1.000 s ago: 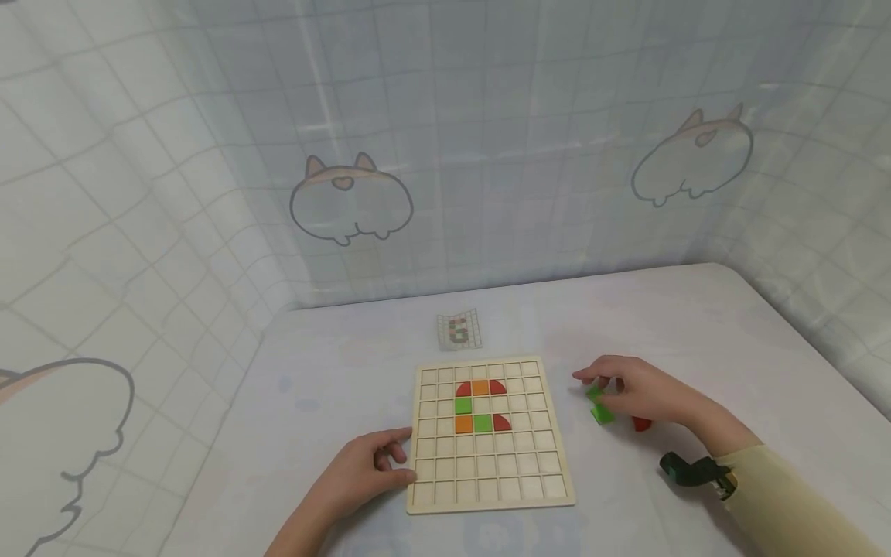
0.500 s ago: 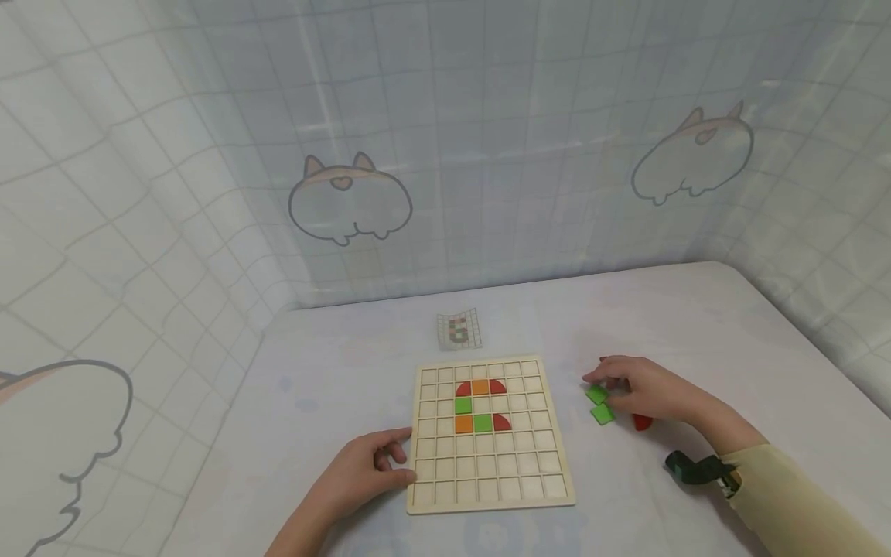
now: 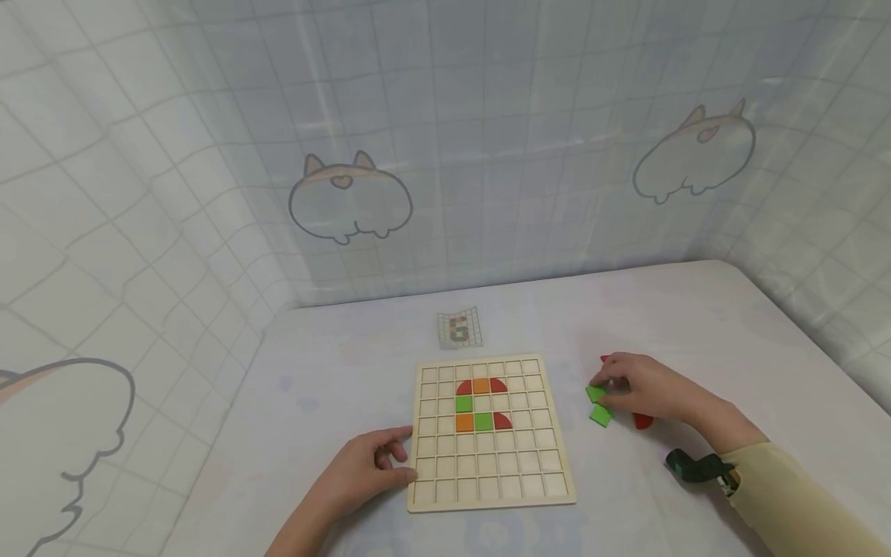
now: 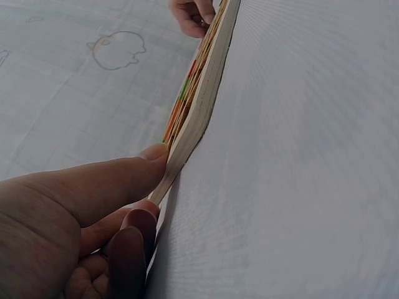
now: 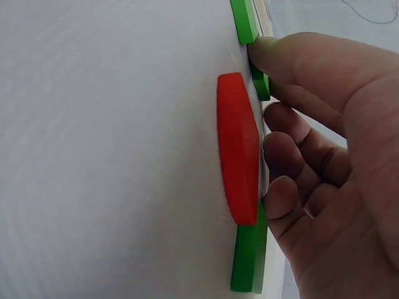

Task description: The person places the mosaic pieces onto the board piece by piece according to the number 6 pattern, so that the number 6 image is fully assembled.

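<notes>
In the head view a pale wooden grid board (image 3: 517, 487) lies flat, with red, orange and green tiles set in several of its cells. My left hand (image 3: 362, 468) rests at its left edge, thumb and index finger apart and touching the rim. To the right of the board my right hand (image 3: 650, 387) pinches a small green square tile (image 3: 595, 393) between thumb and index finger. Another green tile (image 3: 601, 416) lies just in front. A red tile (image 3: 643, 422) shows beneath the hand. In the right wrist view, a further green tile (image 5: 249, 258) lies past the red one.
Behind the board lies a small card (image 3: 459, 329) printed with a coloured grid pattern. A red tip (image 3: 605, 358) shows behind my right hand. A dark wrist strap (image 3: 696, 466) sits at the right sleeve. Patterned cloth (image 3: 487, 193) rises behind and at both sides.
My right thumb and index finger have drawn together on the farther green tile, the index finger moving slightly right. My left hand and the tiles on the board stay as they were.
</notes>
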The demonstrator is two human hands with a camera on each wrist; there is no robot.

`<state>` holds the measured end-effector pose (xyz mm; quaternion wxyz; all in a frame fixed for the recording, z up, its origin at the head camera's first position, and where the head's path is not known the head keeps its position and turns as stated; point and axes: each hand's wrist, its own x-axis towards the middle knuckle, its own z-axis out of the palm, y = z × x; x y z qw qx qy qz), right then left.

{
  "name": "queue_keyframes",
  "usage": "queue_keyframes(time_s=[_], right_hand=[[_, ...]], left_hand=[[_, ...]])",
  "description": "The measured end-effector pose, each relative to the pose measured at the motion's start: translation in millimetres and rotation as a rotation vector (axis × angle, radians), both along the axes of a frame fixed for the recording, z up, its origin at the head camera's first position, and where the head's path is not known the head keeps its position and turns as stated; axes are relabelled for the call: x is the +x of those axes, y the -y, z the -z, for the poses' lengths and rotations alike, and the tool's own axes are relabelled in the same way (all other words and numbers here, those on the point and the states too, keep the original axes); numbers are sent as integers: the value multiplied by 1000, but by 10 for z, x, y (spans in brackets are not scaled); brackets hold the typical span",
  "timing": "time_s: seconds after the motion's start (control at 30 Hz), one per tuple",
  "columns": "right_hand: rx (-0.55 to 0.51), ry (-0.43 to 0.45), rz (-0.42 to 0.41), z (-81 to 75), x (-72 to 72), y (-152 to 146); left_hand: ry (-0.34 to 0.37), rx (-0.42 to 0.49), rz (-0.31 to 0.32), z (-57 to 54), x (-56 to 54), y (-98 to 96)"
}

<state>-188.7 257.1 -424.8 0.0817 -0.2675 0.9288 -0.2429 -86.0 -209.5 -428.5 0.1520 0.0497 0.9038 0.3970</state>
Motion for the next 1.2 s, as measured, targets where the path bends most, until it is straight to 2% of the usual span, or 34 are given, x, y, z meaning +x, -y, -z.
queue_keyframes(time_s=[0.37,0.57,0.9,1.2], right_hand=[[42,-77,-60,13,-18,1],[30,-109,-36,-34,22,27],[-47,-61,-19,-123,131,254],[-85,-51,-95,-108,204,577]], left_hand=[[5,1,-6,-2,6,-1],[15,4,-13,-12,9,-13],[10,3,-15,-12,15,-14],[11,13,-11,-6,12,-6]])
